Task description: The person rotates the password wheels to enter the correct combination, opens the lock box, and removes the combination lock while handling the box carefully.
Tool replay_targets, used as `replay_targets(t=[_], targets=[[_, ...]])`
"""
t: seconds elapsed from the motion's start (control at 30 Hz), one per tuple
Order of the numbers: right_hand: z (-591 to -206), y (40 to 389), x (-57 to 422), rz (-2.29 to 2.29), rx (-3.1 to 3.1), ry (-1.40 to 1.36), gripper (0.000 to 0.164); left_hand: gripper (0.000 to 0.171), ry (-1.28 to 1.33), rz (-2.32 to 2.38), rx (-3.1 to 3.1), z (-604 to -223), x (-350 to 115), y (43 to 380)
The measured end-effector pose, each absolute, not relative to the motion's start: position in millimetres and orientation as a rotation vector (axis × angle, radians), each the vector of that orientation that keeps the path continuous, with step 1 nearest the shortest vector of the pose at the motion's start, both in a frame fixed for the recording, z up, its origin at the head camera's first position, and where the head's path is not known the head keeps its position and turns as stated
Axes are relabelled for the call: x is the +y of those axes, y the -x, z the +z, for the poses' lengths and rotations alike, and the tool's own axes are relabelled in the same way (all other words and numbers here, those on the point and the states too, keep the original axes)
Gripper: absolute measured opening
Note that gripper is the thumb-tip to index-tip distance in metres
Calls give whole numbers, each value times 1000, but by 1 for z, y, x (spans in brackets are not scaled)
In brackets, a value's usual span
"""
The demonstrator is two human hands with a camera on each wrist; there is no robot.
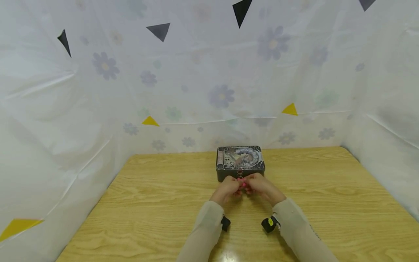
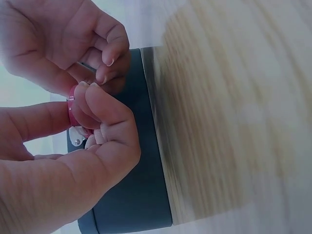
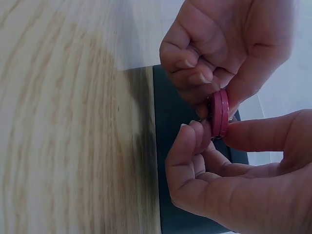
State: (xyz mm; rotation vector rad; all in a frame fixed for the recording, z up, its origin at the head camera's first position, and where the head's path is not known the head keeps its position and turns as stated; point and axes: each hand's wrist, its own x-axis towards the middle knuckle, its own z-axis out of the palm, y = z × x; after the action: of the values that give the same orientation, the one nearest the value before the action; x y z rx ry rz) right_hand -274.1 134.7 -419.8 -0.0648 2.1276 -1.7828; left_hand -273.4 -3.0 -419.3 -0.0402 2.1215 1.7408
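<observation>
Both hands meet at the near side of a dark tin box (image 1: 226, 160) with an illustrated lid. Between them is a small pink disc (image 3: 219, 113) with a seam around its edge, perhaps a keychain piece. My left hand (image 1: 227, 188) pinches it from the left. The thumb and bent fingers of my right hand (image 1: 263, 186) pinch its other side. A small metal-and-red attachment (image 1: 240, 172) shows just past the fingertips, over the box's front edge. In the left wrist view a white bit with a metal pin (image 2: 77, 136) sits beside the disc. Fingers hide part of the disc.
The box stands near the back of a wood-grain table (image 1: 157, 203). White sheeting with flower prints (image 1: 222, 96) hangs behind and at both sides, with black and yellow triangles on it. Black wrist straps (image 1: 269, 224) hang under the sleeves.
</observation>
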Motion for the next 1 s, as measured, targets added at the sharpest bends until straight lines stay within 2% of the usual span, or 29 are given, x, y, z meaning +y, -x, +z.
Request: replay_targets(t=[0.33, 0.6, 0.87, 1.0], targets=[[-420, 277, 138, -1809, 2091, 122, 33, 25, 64, 1733, 2138, -418, -4, 274], [-418, 274, 135, -1789, 2071, 55, 33, 22, 78, 1735, 2149, -419, -4, 271], [-418, 275, 135, -1775, 2075, 53, 33, 29, 53, 1745, 2116, -419, -4, 273], [-418, 274, 135, -1777, 2076, 70, 32, 27, 56, 1739, 2120, -419, -4, 272]])
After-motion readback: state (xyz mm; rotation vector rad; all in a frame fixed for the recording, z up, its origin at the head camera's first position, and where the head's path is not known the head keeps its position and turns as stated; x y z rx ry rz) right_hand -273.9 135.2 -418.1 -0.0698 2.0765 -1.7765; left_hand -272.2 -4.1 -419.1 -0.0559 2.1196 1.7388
